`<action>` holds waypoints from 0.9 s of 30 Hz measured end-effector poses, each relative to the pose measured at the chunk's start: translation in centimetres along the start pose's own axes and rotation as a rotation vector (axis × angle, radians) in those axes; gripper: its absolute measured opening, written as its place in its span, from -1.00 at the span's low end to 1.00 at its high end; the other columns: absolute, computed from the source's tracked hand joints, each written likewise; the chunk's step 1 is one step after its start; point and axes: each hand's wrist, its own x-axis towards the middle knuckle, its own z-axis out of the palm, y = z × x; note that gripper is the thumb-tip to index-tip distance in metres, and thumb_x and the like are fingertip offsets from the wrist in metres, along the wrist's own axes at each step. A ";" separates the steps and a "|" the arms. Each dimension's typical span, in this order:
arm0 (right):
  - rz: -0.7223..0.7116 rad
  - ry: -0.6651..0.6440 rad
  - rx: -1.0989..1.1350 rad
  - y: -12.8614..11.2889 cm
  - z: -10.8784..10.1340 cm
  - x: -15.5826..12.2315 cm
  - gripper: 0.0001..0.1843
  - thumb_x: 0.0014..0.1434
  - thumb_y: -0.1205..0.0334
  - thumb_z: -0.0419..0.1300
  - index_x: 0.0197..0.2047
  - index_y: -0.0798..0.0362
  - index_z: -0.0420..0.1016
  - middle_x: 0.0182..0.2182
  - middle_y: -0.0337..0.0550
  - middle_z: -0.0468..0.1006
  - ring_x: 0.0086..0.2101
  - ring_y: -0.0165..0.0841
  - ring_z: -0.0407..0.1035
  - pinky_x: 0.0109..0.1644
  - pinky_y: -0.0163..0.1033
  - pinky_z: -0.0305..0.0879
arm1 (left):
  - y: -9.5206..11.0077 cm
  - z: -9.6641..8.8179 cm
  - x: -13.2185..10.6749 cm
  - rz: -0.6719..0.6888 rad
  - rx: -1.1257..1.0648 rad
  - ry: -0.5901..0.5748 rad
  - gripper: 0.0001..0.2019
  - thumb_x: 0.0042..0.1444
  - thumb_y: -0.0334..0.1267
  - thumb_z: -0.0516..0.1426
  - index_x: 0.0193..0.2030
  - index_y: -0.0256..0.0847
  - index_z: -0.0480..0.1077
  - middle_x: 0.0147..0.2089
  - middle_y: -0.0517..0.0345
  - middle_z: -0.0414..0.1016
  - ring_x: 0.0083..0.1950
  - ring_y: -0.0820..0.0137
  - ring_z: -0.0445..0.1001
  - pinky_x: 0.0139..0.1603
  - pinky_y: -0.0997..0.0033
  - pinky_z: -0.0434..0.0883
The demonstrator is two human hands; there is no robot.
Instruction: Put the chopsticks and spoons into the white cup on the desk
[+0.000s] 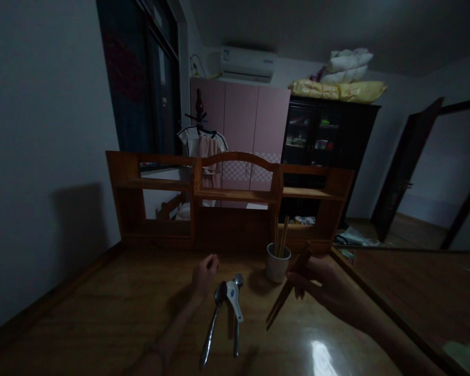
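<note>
My right hand is closed around a pair of brown chopsticks, held slanted just right of a white cup that has more chopsticks standing in it. My left hand rests on the wooden table with its fingers curled, nothing visible in it. Right of that hand lie a metal spoon, a white ceramic spoon with a blue mark and a second metal spoon, side by side.
A wooden desk shelf stands along the table's far edge. Behind it are a pink wardrobe, a dark cabinet with bedding on top, and an open door at right. The room is dim.
</note>
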 end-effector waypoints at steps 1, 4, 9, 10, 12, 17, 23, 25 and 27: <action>0.016 -0.007 0.023 0.4 0.1 0.0 -0.77 0.28 0.12 0.09 -0.23 0.11 0.42 -0.41 -0.17 0.48 -0.48 -0.42 0.42 -0.41 -0.34 0.39 | 1.1 0.3 -0.2 0.008 -0.036 -0.020 -0.60 0.24 -0.02 -0.10 -0.50 -0.21 0.30 -0.58 0.27 0.29 -0.51 0.45 0.29 -0.46 0.52 0.16; 0.040 -0.013 0.031 1.6 0.6 0.0 -0.79 0.26 0.12 0.11 -0.25 0.10 0.42 -0.41 -0.19 0.47 -0.49 -0.43 0.40 -0.42 -0.35 0.38 | 5.9 1.6 -1.9 0.074 -0.256 -0.186 -0.61 0.25 -0.02 -0.09 -0.42 -0.23 0.36 -0.48 0.21 0.38 -0.41 0.42 0.37 -0.35 0.50 0.27; 0.033 -0.002 -0.014 2.7 0.7 0.5 -0.85 0.21 0.19 0.17 -0.30 0.09 0.45 -0.44 -0.21 0.49 -0.48 -0.42 0.41 -0.42 -0.37 0.35 | 12.6 4.7 -6.8 0.190 -0.498 -0.634 -0.69 0.23 -0.07 0.01 -0.17 -0.23 0.46 -0.18 0.05 0.53 -0.11 0.32 0.46 -0.10 0.44 0.35; 0.038 0.005 -0.020 2.8 0.7 0.5 -0.86 0.21 0.21 0.18 -0.32 0.10 0.45 -0.45 -0.21 0.50 -0.47 -0.42 0.42 -0.42 -0.38 0.35 | 13.2 5.2 -7.5 0.220 -0.523 -0.692 -0.71 0.24 -0.09 0.02 -0.14 -0.23 0.45 -0.17 0.04 0.53 -0.12 0.32 0.47 -0.09 0.43 0.36; 0.060 0.018 -0.023 2.9 0.5 0.6 -0.87 0.19 0.24 0.18 -0.36 0.10 0.46 -0.47 -0.22 0.50 -0.47 -0.40 0.43 -0.41 -0.38 0.35 | 13.4 5.9 -8.5 0.240 -0.549 -0.723 -0.72 0.26 -0.13 0.01 -0.11 -0.23 0.45 -0.18 0.03 0.54 -0.13 0.32 0.49 -0.08 0.42 0.36; 0.089 0.038 0.032 4.1 0.5 0.4 -0.89 0.18 0.24 0.19 -0.32 0.10 0.47 -0.47 -0.21 0.51 -0.46 -0.38 0.45 -0.39 -0.35 0.37 | 11.9 6.8 -9.0 0.195 -0.547 -0.697 -0.72 0.27 -0.18 0.00 -0.02 -0.17 0.45 -0.11 0.03 0.55 -0.09 0.32 0.49 -0.04 0.40 0.37; 0.066 0.046 0.112 5.6 0.6 0.6 -0.84 0.18 0.19 0.21 -0.26 0.11 0.51 -0.42 -0.20 0.49 -0.47 -0.42 0.39 -0.40 -0.37 0.35 | 9.9 8.1 -9.2 0.078 -0.449 -0.636 -0.79 0.16 -0.20 0.13 -0.17 -0.19 0.54 -0.23 0.07 0.59 -0.18 0.29 0.51 -0.15 0.43 0.40; 0.060 0.051 0.112 5.6 0.6 0.7 -0.83 0.18 0.18 0.21 -0.25 0.10 0.52 -0.41 -0.21 0.48 -0.48 -0.43 0.39 -0.41 -0.37 0.35 | 9.3 8.5 -9.3 0.061 -0.454 -0.602 -0.80 0.12 -0.20 0.16 -0.19 -0.18 0.55 -0.25 0.09 0.60 -0.20 0.29 0.52 -0.17 0.44 0.40; 0.056 0.042 0.113 5.5 0.6 0.8 -0.83 0.18 0.16 0.21 -0.25 0.10 0.52 -0.40 -0.20 0.47 -0.47 -0.43 0.39 -0.40 -0.37 0.35 | 8.9 8.9 -9.3 0.055 -0.464 -0.590 -0.81 0.11 -0.20 0.18 -0.20 -0.17 0.56 -0.26 0.11 0.61 -0.22 0.30 0.53 -0.19 0.45 0.41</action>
